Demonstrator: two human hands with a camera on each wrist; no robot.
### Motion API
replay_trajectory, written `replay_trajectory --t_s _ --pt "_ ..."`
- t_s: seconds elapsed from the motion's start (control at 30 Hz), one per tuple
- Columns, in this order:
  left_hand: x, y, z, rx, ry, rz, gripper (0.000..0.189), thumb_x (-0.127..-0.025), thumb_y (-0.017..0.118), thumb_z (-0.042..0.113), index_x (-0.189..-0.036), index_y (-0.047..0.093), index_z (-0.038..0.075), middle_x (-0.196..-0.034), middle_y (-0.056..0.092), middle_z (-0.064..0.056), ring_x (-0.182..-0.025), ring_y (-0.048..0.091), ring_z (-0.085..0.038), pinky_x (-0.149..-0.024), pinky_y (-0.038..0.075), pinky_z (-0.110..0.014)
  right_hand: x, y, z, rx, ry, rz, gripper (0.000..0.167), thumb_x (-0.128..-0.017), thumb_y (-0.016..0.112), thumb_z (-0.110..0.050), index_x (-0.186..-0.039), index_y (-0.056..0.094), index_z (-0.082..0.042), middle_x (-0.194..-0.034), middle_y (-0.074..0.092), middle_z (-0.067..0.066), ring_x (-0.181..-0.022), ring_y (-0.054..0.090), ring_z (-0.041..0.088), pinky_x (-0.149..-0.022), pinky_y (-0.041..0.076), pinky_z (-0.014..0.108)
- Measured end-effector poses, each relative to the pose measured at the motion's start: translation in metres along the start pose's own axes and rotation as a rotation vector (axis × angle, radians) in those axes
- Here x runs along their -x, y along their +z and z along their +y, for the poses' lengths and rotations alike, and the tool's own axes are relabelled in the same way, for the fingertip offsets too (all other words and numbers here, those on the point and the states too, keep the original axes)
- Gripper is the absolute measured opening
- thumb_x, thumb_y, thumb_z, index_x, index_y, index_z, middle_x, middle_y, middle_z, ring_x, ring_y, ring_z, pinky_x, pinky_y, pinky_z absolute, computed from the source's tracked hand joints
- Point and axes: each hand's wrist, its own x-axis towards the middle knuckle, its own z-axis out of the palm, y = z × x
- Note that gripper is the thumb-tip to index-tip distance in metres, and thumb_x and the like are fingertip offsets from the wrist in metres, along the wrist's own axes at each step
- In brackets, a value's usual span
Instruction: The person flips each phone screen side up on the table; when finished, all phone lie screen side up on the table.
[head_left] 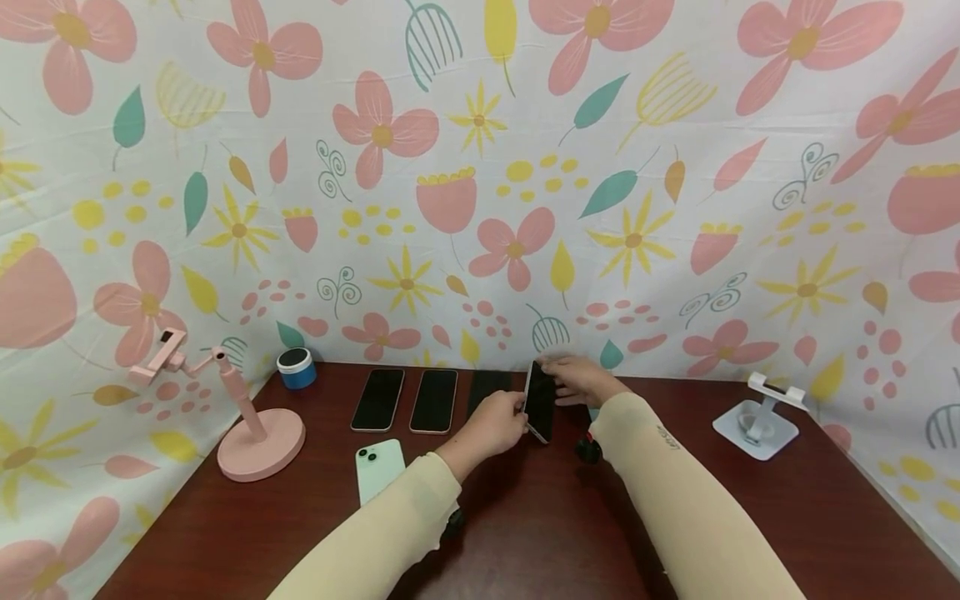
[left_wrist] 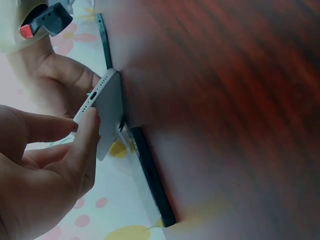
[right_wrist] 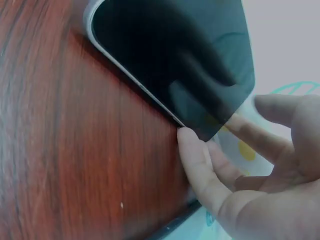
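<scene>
My left hand (head_left: pixel 492 423) pinches a smartphone (head_left: pixel 538 402) between thumb and fingers near its port end, as the left wrist view shows. The phone has a black screen and a light frame, and it is tilted up off the table. My right hand (right_wrist: pixel 270 175) is at its other end. Those fingertips touch the phone's edge and reach behind it, while the thumb stands apart from the screen. Left of my left hand lies a dark flat piece (head_left: pixel 487 387), partly hidden by the hand. Two black-screened phones (head_left: pixel 378 401) (head_left: pixel 434 402) lie farther left.
A mint-green phone (head_left: pixel 379 467) lies back up, partly under my left sleeve. At the left stand a pink phone stand (head_left: pixel 258 446) and a blue round container (head_left: pixel 297 369). A white stand (head_left: pixel 757 427) is at the right. A patterned cloth (head_left: pixel 480 167) hangs behind the table (head_left: pixel 540 525).
</scene>
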Motion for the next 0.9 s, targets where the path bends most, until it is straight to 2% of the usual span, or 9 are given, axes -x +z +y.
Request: replay_trajectory --t_s 0.1,0.33,0.37,0.4,0.5,0.6,0.63,0.77,0.9 --pt "-0.004 0.003 -0.005 -0.07 0.005 0.003 0.048 -0.11 0.057 0.009 -0.156 0.052 -0.002 -0.137 0.072 -0.019 -0.092 0.072 -0.018 -0.074 0.054 -0.028 0.001 0.0 -0.001 0.101 0.005 0.014 0.056 -0.114 0.05 -0.024 -0.163 0.04 0.002 -0.168 0.032 0.034 -0.149 0.045 0.053 -0.11 0.057 0.051" --pt "-0.026 0.024 -0.026 -0.311 0.06 0.044 0.04 -0.102 0.071 0.016 -0.137 0.068 -0.004 -0.135 0.071 -0.021 -0.116 0.071 -0.027 -0.09 0.059 -0.039 0.0 0.003 -0.005 0.242 0.003 0.048 0.055 -0.11 0.057 -0.018 -0.16 0.046 0.001 -0.161 0.047 0.03 -0.127 0.062 0.04 -0.098 0.064 0.044" --pt "-0.028 0.026 -0.026 -0.344 0.06 0.047 0.037 -0.101 0.072 0.017 -0.132 0.071 -0.003 -0.132 0.071 -0.021 -0.115 0.071 -0.029 -0.089 0.06 -0.039 -0.001 0.003 -0.005 0.247 0.003 0.052 0.055 -0.109 0.058 -0.018 -0.159 0.047 0.001 -0.16 0.049 0.029 -0.124 0.063 0.038 -0.098 0.064 0.044" --pt "-0.034 0.033 -0.034 -0.387 0.078 0.066 0.035 -0.101 0.073 0.022 -0.127 0.073 -0.002 -0.128 0.072 -0.019 -0.113 0.07 -0.027 -0.089 0.059 -0.038 -0.001 0.003 -0.005 0.251 0.005 0.057 0.054 -0.109 0.059 -0.018 -0.158 0.048 0.001 -0.159 0.05 0.029 -0.121 0.063 0.036 -0.097 0.064 0.044" --pt "-0.027 0.032 -0.021 -0.432 0.051 0.041 0.028 -0.102 0.072 0.023 -0.117 0.075 -0.001 -0.123 0.07 -0.02 -0.109 0.068 -0.029 -0.087 0.059 -0.039 -0.002 0.003 -0.005 0.277 0.005 0.072 0.054 -0.108 0.061 -0.019 -0.156 0.051 0.002 -0.154 0.055 0.028 -0.111 0.063 0.031 -0.096 0.064 0.044" --pt "-0.015 0.027 -0.006 -0.474 0.056 0.026 0.02 -0.103 0.071 0.02 -0.102 0.076 0.001 -0.114 0.07 -0.018 -0.102 0.067 -0.027 -0.085 0.058 -0.037 -0.003 0.003 -0.004 0.335 -0.01 0.09 0.054 -0.106 0.063 -0.019 -0.154 0.053 0.004 -0.14 0.062 0.028 -0.099 0.063 0.027 -0.091 0.066 0.043" --pt "-0.007 0.022 0.005 -0.483 0.052 0.006 0.015 -0.102 0.071 0.014 -0.097 0.076 0.001 -0.11 0.071 -0.018 -0.099 0.067 -0.027 -0.082 0.058 -0.037 -0.004 0.004 -0.003 0.363 -0.019 0.096 0.053 -0.106 0.063 -0.018 -0.153 0.054 0.005 -0.136 0.063 0.028 -0.095 0.063 0.026 -0.089 0.066 0.043" --pt "-0.007 0.026 0.008 -0.63 0.136 0.032 0.016 -0.1 0.07 0.006 -0.086 0.078 0.004 -0.098 0.072 -0.016 -0.087 0.069 -0.026 -0.074 0.059 -0.035 -0.006 0.006 -0.001 0.493 -0.071 0.118 0.052 -0.104 0.065 -0.016 -0.149 0.056 0.008 -0.135 0.065 0.03 -0.093 0.07 0.029 -0.077 0.067 0.039" --pt "-0.013 0.032 0.005 -0.755 0.198 0.065 0.015 -0.099 0.07 0.006 -0.088 0.08 0.005 -0.098 0.073 -0.016 -0.085 0.07 -0.027 -0.076 0.061 -0.035 -0.005 0.009 -0.003 0.577 -0.097 0.14 0.05 -0.104 0.065 -0.013 -0.148 0.056 0.011 -0.13 0.067 0.03 -0.095 0.073 0.033 -0.07 0.066 0.037"
